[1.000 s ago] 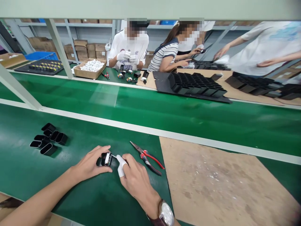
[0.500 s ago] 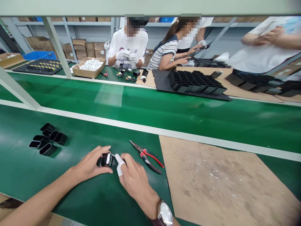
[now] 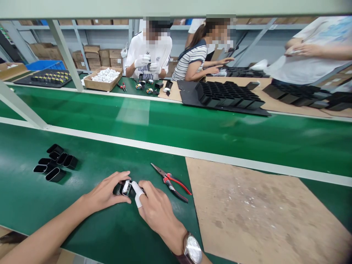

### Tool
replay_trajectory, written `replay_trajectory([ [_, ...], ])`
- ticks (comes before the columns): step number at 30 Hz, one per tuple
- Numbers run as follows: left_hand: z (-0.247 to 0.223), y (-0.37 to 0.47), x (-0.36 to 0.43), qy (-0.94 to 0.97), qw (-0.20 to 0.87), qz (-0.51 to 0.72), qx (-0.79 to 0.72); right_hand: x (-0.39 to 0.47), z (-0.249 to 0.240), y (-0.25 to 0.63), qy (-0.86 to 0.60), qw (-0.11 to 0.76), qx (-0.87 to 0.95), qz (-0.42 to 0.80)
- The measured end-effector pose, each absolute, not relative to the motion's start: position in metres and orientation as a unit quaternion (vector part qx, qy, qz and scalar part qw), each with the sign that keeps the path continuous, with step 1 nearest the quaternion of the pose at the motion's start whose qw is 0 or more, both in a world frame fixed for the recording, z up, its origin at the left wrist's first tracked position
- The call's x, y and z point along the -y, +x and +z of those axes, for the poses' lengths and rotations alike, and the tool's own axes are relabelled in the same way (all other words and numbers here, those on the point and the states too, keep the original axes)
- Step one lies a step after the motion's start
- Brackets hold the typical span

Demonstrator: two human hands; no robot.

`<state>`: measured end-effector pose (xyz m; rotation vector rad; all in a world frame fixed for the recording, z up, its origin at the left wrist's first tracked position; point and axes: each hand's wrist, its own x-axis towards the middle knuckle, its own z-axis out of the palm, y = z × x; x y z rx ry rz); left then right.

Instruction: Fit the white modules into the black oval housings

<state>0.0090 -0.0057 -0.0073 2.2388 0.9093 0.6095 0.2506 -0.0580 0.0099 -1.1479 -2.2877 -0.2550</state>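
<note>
Head view from where I'm standing: the left hand (image 3: 106, 191) grips a small black case (image 3: 118, 189) between thumb and fingers, spread in a C, its white-topped insert (image 3: 127, 187) facing right. The right hand (image 3: 159, 209) is curled, a white-covered fingertip (image 3: 135, 186) at that end; I can't tell what it pinches. Red-handled pliers (image 3: 169, 180) lie just beyond, on the green table (image 3: 110, 234).

This is a factory assembly workshop: a long green belt (image 3: 170, 121) runs between workbenches, pliers (image 3: 170, 181) lie on the near bench (image 3: 110, 227), gloved workers (image 3: 150, 55) handle small parts across it, and metal shelves (image 3: 107, 27) of cartons (image 3: 92, 57) line the far side.
</note>
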Motion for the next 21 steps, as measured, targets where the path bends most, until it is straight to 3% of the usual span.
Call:
replay_trajectory([
  [11,-0.0076,0.0074,0.0054,0.836,0.337,0.231,-0.366,0.0581,0.0171,0.2530,-0.404,0.253,0.871,-0.117],
  [21,-0.0033,0.0071,0.0053,0.821,0.366,0.219,-0.379,0.0583,0.0152,0.2510,-0.410,0.315,0.851,-0.098],
])
